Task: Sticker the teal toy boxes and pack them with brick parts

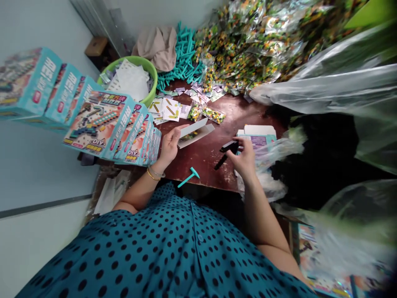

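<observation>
My left hand (pixel 170 145) grips an open white carton box (pixel 195 132) with coloured pieces showing inside its mouth. My right hand (pixel 245 159) pinches a black plastic tool (pixel 227 151), and part of the tool hangs below my fingers. Both hands hover over a dark brown table (pixel 211 153). A teal plastic tool (pixel 189 178) lies on the table near its front edge, between my arms. A flat teal box (pixel 257 134) lies just behind my right hand.
Rows of teal DIY boxes (pixel 102 124) stand at the left. A green basin (pixel 145 66) holds white sheets. Behind are a heap of teal tools (pixel 184 58), bagged coloured pieces (pixel 248 41), small cards (pixel 169 109) and clear plastic bags (pixel 341 82) at the right.
</observation>
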A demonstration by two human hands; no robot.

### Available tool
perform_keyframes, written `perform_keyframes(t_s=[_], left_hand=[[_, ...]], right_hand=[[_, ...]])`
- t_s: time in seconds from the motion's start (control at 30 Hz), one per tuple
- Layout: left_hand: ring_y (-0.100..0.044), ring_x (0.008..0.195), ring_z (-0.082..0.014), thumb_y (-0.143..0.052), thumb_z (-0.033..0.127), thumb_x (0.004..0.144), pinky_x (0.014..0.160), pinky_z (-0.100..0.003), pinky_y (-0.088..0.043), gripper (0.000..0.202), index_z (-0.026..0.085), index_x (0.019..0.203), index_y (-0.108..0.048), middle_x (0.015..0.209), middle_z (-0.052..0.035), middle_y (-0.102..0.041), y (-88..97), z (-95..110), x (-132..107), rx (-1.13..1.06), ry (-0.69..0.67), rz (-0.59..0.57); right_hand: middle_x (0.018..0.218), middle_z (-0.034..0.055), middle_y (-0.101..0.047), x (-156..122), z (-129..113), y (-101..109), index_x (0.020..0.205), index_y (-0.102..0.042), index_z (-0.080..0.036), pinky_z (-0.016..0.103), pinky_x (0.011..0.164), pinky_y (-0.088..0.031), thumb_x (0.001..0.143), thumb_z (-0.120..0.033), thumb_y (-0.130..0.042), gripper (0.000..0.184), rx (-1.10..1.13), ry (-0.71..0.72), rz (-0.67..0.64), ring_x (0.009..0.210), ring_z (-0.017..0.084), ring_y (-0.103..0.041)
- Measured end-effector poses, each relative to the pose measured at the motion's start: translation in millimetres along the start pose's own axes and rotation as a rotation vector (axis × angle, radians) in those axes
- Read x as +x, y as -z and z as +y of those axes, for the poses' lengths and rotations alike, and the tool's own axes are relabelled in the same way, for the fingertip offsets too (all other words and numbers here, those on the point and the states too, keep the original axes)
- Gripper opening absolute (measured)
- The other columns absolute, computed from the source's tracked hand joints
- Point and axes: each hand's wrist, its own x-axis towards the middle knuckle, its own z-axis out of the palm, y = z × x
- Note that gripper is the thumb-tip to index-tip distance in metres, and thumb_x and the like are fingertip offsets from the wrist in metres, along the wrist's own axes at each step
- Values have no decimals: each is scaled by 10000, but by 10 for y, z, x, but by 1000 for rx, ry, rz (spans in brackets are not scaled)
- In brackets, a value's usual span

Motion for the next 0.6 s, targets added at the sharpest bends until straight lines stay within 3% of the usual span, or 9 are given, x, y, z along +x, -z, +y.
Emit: perform_keyframes(t_s=[0.07,0.13,0.2,0.27,0.37,0.47,0.6], left_hand=[[-723,1095,-251,-453,650,984,989,-390,-561,543,233,1134,-766,1170,-83,-778,-10,8,8,-4,-2,3],[-717,1114,-250,-454,647,984,1012,-394,-553,533,242,1127,-770,1185,-81,-774,-20,4,24,-10,-2,7],[-715,1121,-249,-473,649,977,1025,-395,-550,527,242,1125,-773,1184,-81,-773,-19,-21,50,-29,0,14],[-721,1100,-255,-492,670,959,1001,-396,-567,551,225,1125,-773,1162,-86,-776,6,-71,92,-67,7,60],[-730,1044,-253,-505,705,933,908,-358,-605,603,203,1141,-767,1158,-99,-771,92,-166,174,-105,48,181],[-723,1030,-243,-516,716,921,835,-312,-614,611,209,1150,-766,1183,-102,-759,172,-225,237,-107,61,233],[-720,1026,-241,-493,729,922,801,-305,-614,623,227,1169,-766,1145,-90,-762,161,-232,262,-118,42,242]], right_hand=[[1285,148,-559,80,-347,88,1424,-479,-226,501,965,-536,889,-375,-585,565,67,98,156,1149,309,-597],[1388,171,-499,161,-721,-2,1507,-396,-232,563,1039,-490,944,-386,-541,601,50,200,256,1269,342,-545],[1403,175,-502,237,-1020,-250,1519,-394,-234,617,1104,-425,969,-385,-527,585,13,336,231,1335,366,-501],[1407,168,-526,279,-1186,-530,1508,-418,-241,628,1153,-378,971,-400,-547,575,4,469,112,1372,370,-478],[1544,170,-438,174,-1187,-728,1560,-354,-247,652,1217,-287,951,-465,-589,689,0,492,-3,1503,395,-328],[1639,158,-334,-193,-995,-661,1600,-299,-267,701,1226,-229,934,-503,-602,769,-11,449,-39,1571,406,-189],[1601,159,-437,-869,-569,-691,1548,-432,-239,685,1217,-289,908,-435,-660,708,-55,689,-534,1541,388,-304]])
